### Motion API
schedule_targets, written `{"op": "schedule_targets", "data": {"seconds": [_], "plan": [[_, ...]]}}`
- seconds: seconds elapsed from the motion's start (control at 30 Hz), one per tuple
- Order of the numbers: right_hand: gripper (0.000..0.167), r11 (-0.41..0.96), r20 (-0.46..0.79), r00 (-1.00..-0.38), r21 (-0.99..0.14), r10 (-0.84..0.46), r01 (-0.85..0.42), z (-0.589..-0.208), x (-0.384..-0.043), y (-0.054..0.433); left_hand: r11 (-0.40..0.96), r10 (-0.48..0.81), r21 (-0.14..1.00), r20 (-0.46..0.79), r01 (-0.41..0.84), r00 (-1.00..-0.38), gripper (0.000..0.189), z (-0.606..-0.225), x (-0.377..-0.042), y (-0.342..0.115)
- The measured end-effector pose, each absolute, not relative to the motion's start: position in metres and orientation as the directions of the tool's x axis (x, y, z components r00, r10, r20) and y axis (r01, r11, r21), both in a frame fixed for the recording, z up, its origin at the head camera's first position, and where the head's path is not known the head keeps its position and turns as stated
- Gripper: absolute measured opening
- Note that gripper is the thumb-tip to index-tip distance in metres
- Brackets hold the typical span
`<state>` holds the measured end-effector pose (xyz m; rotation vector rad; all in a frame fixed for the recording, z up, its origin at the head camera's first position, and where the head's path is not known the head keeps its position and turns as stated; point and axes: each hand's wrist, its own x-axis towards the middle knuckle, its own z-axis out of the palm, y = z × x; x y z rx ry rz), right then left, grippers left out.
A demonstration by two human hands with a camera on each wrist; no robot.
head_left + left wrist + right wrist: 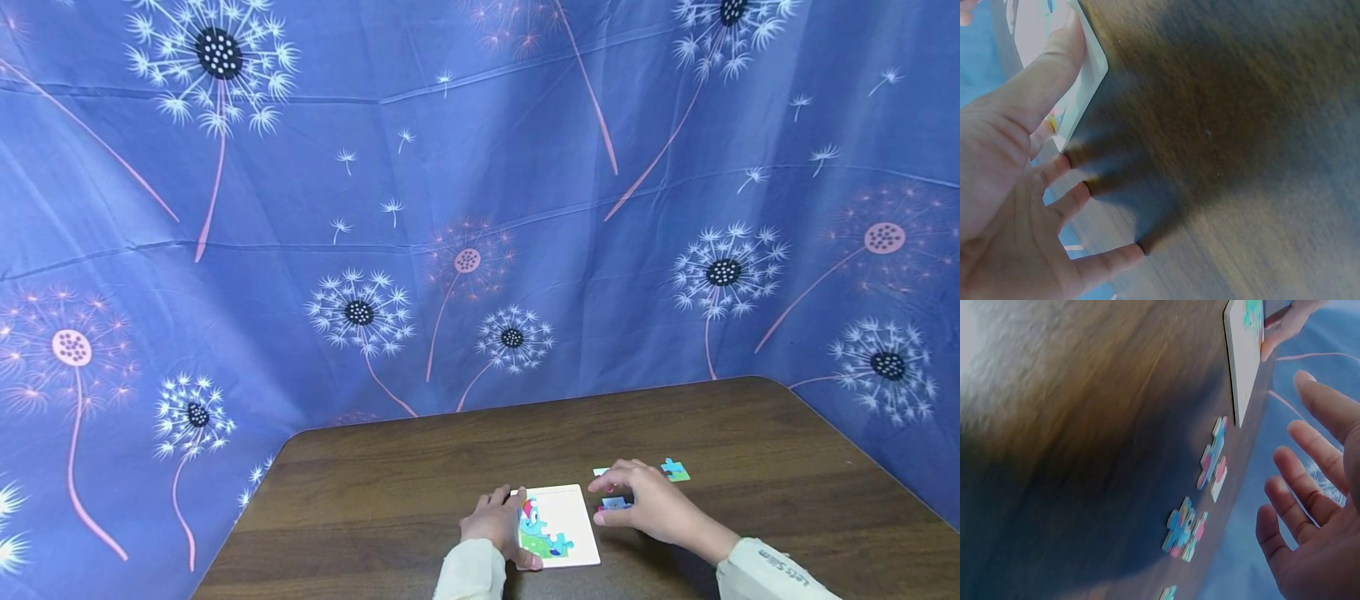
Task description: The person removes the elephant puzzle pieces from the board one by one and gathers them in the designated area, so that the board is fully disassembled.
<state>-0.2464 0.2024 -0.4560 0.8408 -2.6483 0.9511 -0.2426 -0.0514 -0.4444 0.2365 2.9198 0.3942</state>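
Observation:
A white puzzle tray [577, 521] lies flat on the table, its left side filled with joined pieces [542, 542] showing a blue cartoon figure on green. My left hand [491, 527] rests at the tray's left edge. In the left wrist view its thumb [1063, 53] lies on the tray, and spread fingertips [1125, 253] touch the tabletop. Right of the tray, my right hand [656, 502] hovers with relaxed fingers and nothing between them. Beneath and beside it lie loose jigsaw pieces, among them a blue one [1213, 456] and one with an eye [1180, 526].
Farther right on the brown wooden table [420, 475] lies a blue-green jigsaw piece [675, 470]. Another piece [600, 472] shows partly behind the right hand's fingers. A blue dandelion-print cloth [450, 167] hangs behind and around the table's edges.

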Motion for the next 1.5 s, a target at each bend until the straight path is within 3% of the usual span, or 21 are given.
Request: {"op": "schedule_targets", "data": {"seconds": [0.5, 0.67, 1.1, 1.5], "plan": [[0.031, 0.564, 0.31, -0.823, -0.61, -0.476, -0.556, -0.462, -0.243, 0.179, 0.958, 0.178, 0.253, -0.165, 0.133, -0.97, 0.096, -0.446, -0.244, -0.051], [0.029, 0.558, 0.344, -0.805, -0.587, -0.483, -0.586, -0.467, -0.243, 0.171, 0.961, 0.179, 0.241, -0.165, 0.137, -0.97, 0.095, -0.446, -0.244, -0.051], [0.027, 0.588, 0.281, -0.837, -0.607, -0.469, -0.534, -0.474, -0.236, 0.158, 0.958, 0.194, 0.24, -0.142, 0.157, -0.971, 0.094, -0.445, -0.241, -0.053], [0.026, 0.651, 0.253, -0.852, -0.557, -0.459, -0.516, -0.481, -0.237, 0.153, 0.951, 0.214, 0.259, -0.151, 0.17, -0.965, 0.091, -0.443, -0.241, -0.056]]}}
